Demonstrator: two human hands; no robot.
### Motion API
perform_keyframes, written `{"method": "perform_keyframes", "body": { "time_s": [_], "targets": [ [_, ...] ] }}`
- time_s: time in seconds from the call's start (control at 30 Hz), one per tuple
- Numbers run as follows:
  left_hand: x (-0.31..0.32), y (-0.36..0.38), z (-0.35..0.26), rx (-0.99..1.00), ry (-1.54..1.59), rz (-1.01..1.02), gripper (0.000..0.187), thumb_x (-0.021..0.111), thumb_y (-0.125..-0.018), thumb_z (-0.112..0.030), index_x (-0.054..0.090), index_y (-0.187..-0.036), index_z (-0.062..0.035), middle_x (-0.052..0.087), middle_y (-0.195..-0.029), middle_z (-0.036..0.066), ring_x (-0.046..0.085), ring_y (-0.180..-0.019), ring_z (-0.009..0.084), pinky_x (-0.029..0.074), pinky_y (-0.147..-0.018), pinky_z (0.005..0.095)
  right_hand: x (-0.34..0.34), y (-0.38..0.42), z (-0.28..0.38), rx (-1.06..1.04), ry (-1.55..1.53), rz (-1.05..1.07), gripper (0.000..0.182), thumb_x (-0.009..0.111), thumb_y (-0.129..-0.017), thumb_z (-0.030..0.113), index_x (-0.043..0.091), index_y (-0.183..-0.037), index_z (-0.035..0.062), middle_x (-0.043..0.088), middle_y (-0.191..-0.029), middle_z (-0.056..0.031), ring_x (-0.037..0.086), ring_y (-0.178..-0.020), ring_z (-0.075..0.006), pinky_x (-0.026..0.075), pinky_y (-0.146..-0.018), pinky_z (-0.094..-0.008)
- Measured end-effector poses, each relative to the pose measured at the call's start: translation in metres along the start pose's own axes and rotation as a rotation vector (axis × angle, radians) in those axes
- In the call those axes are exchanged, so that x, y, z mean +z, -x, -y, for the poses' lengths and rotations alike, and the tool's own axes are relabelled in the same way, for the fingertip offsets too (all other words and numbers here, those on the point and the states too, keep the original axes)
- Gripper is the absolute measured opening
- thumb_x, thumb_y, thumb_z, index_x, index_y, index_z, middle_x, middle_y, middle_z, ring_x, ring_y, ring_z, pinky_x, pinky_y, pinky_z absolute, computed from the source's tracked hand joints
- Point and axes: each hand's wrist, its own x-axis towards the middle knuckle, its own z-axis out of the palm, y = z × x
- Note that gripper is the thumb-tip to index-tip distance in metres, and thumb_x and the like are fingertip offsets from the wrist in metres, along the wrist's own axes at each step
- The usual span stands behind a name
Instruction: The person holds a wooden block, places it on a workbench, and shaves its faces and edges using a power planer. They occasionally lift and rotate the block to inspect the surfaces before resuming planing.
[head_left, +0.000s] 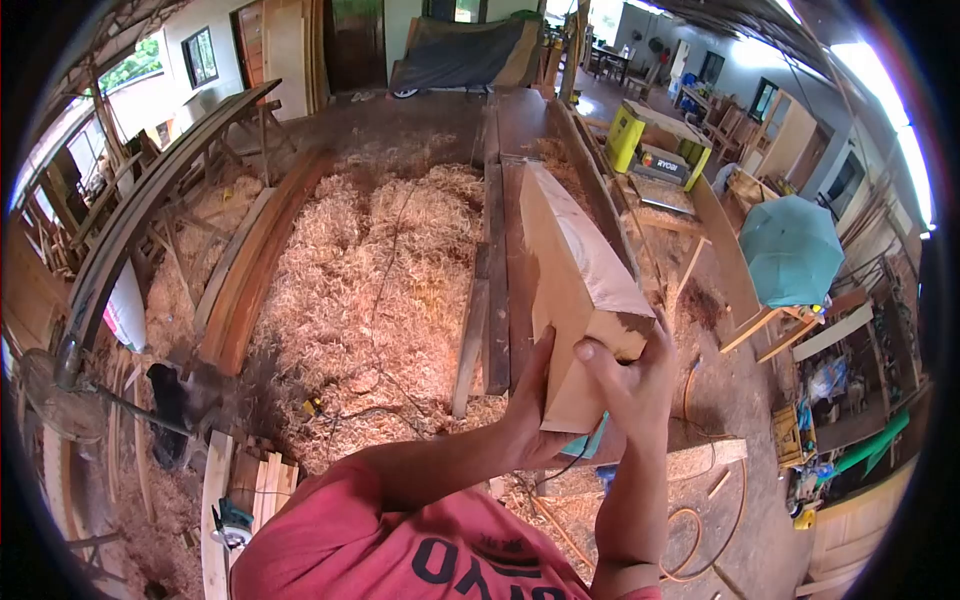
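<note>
A thick, squared wooden beam [585, 260] points away from me, its near end raised close to my chest. My left hand [528, 405] grips the left and lower side of that end. My right hand [640, 375] is closed around the right side, its thumb pressed on the end face. A dark, rough patch shows at the upper right corner of the end, partly covered by my right hand. Below the beam, a teal thing [592, 438] with a dark cord is mostly hidden.
Wood shavings [370, 270] cover the floor ahead. A Ryobi planer [658, 150] stands beyond the beam, with a green umbrella [790, 250] to its right. Long boards [265, 260] lie at the left. A teal power tool [232, 522] rests on wood at lower left. An orange hose [738, 505] curls at right.
</note>
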Motion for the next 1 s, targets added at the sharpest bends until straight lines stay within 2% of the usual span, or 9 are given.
{"method": "perform_keyframes", "body": {
  "time_s": [0.07, 0.37, 0.47, 0.57, 0.6, 0.77, 0.83, 0.93, 1.0],
  "targets": [
    [0.022, 0.001, 0.004, 0.054, -0.184, -0.254, 0.076, 0.032, -0.097, -0.074, 0.041, -0.149, -0.0195, 0.055, -0.139, 0.007, 0.058, -0.125, 0.0234, 0.050, -0.102, 0.0438, -0.002, 0.001, 0.002, 0.031, 0.002, 0.017, 0.057, 0.087, -0.068, 0.032, 0.070, -0.111, -0.0012, 0.069, -0.107, -0.0166, 0.062, -0.100, -0.0314, 0.049, -0.089, -0.0419],
    [0.013, 0.001, 0.002, 0.062, -0.201, -0.268, 0.076, 0.032, -0.097, -0.074, 0.042, -0.148, -0.0192, 0.056, -0.139, 0.007, 0.059, -0.123, 0.0232, 0.050, -0.101, 0.0440, 0.003, 0.005, -0.004, 0.081, -0.012, 0.004, 0.060, 0.088, -0.067, 0.035, 0.070, -0.110, -0.0017, 0.069, -0.107, -0.0170, 0.059, -0.103, -0.0333, 0.049, -0.089, -0.0422],
    [0.011, 0.003, 0.003, 0.058, -0.158, -0.301, 0.076, 0.035, -0.097, -0.073, 0.043, -0.148, -0.0168, 0.058, -0.137, 0.008, 0.060, -0.121, 0.0238, 0.051, -0.100, 0.0437, 0.001, 0.009, -0.009, 0.062, 0.014, 0.034, 0.059, 0.090, -0.067, 0.031, 0.069, -0.111, -0.0022, 0.068, -0.107, -0.0163, 0.061, -0.101, -0.0301, 0.050, -0.088, -0.0407],
    [-0.016, 0.004, -0.005, 0.083, -0.256, -0.298, 0.077, 0.036, -0.098, -0.072, 0.042, -0.148, -0.0140, 0.059, -0.135, 0.010, 0.061, -0.121, 0.0248, 0.052, -0.098, 0.0438, 0.019, 0.030, -0.055, 0.090, -0.279, -0.066, 0.061, 0.090, -0.069, 0.023, 0.065, -0.117, -0.0037, 0.067, -0.106, -0.0152, 0.063, -0.100, -0.0252, 0.053, -0.086, -0.0386],
    [-0.036, 0.007, -0.010, 0.121, -0.282, -0.277, 0.073, 0.045, -0.099, -0.064, 0.042, -0.148, -0.0095, 0.058, -0.136, 0.012, 0.063, -0.118, 0.0257, 0.055, -0.097, 0.0424, 0.024, 0.042, -0.083, 0.041, -0.190, -0.074, 0.061, 0.089, -0.073, 0.015, 0.060, -0.122, -0.0042, 0.066, -0.107, -0.0124, 0.064, -0.098, -0.0199, 0.056, -0.083, -0.0351],
    [-0.136, 0.049, -0.054, 0.021, -0.562, -0.756, 0.062, 0.066, -0.095, -0.045, 0.051, -0.139, -0.0032, 0.063, -0.130, 0.015, 0.067, -0.112, 0.0254, 0.058, -0.093, 0.0394, 0.047, 0.127, -0.163, 0.586, -0.356, 0.137, 0.052, 0.083, -0.078, 0.013, 0.059, -0.122, -0.0018, 0.072, -0.100, -0.0093, 0.068, -0.091, -0.0142, 0.056, -0.080, -0.0285],
    [-0.146, 0.068, -0.062, -0.156, -0.876, -1.061, 0.059, 0.073, -0.092, -0.041, 0.058, -0.132, -0.0005, 0.069, -0.118, 0.014, 0.071, -0.102, 0.0250, 0.061, -0.087, 0.0383, 0.064, 0.166, -0.191, 0.761, -0.547, 0.215, 0.052, 0.082, -0.079, 0.018, 0.059, -0.121, -0.0018, 0.068, -0.094, -0.0037, 0.061, -0.078, -0.0099, 0.051, -0.068, -0.0266],
    [-0.207, 0.097, -0.060, 0.028, -1.171, -0.928, 0.055, 0.077, -0.089, -0.036, 0.062, -0.126, 0.0011, 0.073, -0.110, 0.012, 0.073, -0.090, 0.0236, 0.061, -0.079, 0.0356, 0.074, 0.209, -0.239, 0.920, -0.438, 0.531, 0.049, 0.083, -0.081, 0.025, 0.065, -0.116, -0.0034, 0.070, -0.098, -0.0064, 0.064, -0.086, -0.0123, 0.053, -0.072, -0.0292],
    [-0.226, 0.113, -0.059, -0.123, -1.286, -1.050, 0.057, 0.078, -0.088, -0.031, 0.059, -0.128, 0.0040, 0.072, -0.112, 0.014, 0.073, -0.094, 0.0245, 0.061, -0.080, 0.0345, 0.070, 0.211, -0.245, 0.936, -0.207, 0.615, 0.048, 0.084, -0.079, 0.028, 0.068, -0.112, -0.0034, 0.072, -0.095, -0.0087, 0.067, -0.087, -0.0142, 0.054, -0.075, -0.0301]
  ]
}}
